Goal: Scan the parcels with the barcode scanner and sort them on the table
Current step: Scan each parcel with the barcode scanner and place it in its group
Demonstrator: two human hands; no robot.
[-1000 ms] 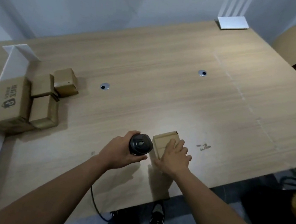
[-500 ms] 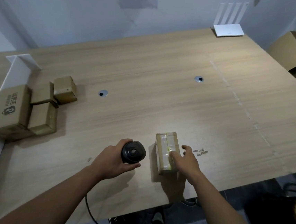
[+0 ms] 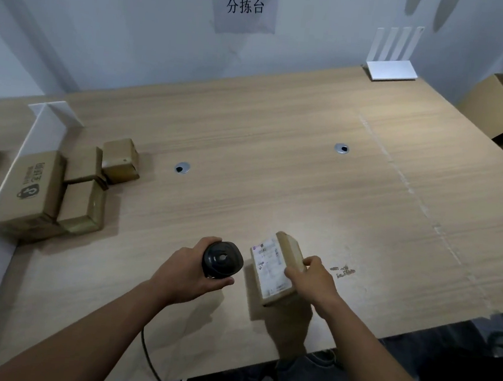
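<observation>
L hand (image 3: 185,276) wraps the black corded barcode scanner (image 3: 222,258); R hand (image 3: 309,280) pinches the small brown cardboard parcel (image 3: 276,268), tilted w/ its white label (image 3: 270,266) facing up. Risk — the scanner head sits beside the label, not aimed at it, so a misread is likely. Parcel may also slip from the edge grip onto the pale wooden table (image 3: 276,177).

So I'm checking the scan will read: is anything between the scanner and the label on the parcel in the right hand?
Nothing visible. The left hand holds the scanner right beside the parcel, whose white label faces up; the right hand grips its right side, covering only the label's edge.
</observation>
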